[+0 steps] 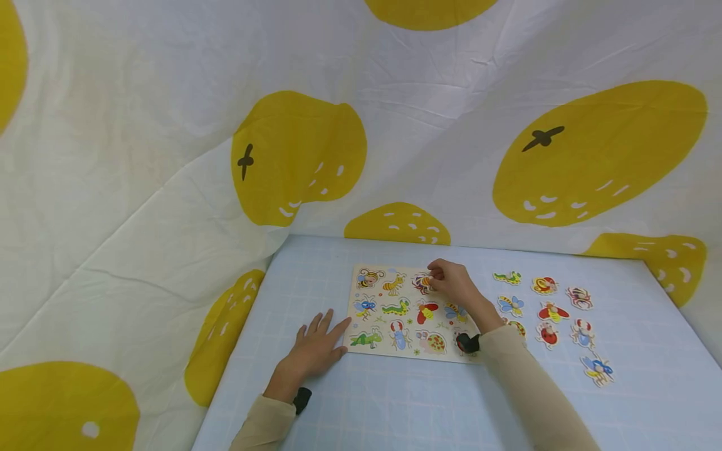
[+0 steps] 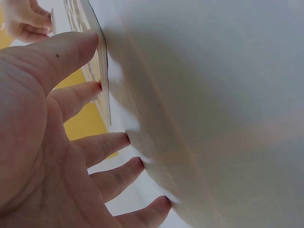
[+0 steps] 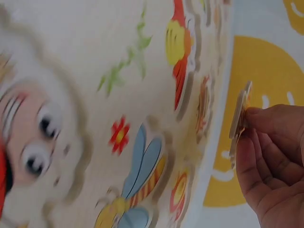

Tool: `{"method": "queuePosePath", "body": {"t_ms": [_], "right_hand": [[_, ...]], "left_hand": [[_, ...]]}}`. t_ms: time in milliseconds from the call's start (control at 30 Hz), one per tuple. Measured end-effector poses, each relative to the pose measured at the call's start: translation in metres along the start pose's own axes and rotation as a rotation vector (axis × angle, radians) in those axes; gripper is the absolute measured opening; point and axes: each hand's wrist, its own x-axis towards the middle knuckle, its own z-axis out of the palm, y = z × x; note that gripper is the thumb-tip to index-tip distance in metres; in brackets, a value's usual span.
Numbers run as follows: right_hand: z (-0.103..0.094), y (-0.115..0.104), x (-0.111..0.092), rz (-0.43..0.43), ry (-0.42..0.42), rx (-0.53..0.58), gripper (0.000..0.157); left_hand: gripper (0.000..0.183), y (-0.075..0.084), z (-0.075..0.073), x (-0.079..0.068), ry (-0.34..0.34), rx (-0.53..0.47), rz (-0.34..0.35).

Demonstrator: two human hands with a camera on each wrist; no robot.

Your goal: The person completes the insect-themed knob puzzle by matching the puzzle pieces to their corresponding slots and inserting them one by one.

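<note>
A wooden insect puzzle board lies on the table, printed with bugs in shaped recesses. My left hand has its fingers spread, three tips on the cloth. Its thumb and index finger touch the board's edge. Above the board's far right part, my right hand pinches a thin wooden puzzle piece between thumb and fingers. That piece stands edge-on in the right wrist view; some orange shows, but its picture cannot be made out. The printed spider is just left of the right hand.
Right of the board lie several loose pieces, among them a caterpillar, a butterfly, a spider piece, a ladybug and a mosquito. A white curtain with yellow fruit borders the light blue tablecloth.
</note>
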Motion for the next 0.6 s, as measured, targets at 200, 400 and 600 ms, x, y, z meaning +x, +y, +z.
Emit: {"method": "queuePosePath", "body": {"t_ms": [200,400,600], "right_hand": [[0.013,-0.014,0.01,-0.006,-0.01,0.011,0.03],[0.025,-0.029,0.02,0.02,-0.044,0.035,0.033],[0.036,-0.04,0.028,0.025,-0.084,0.045,0.034]], "left_hand": [[0.062,-0.002,0.002,0.001,0.004,0.006,0.001],[0.062,-0.003,0.002,0.001,0.0,0.011,0.003],[0.063,0.0,0.0,0.0,0.0,0.003,0.005]]}}
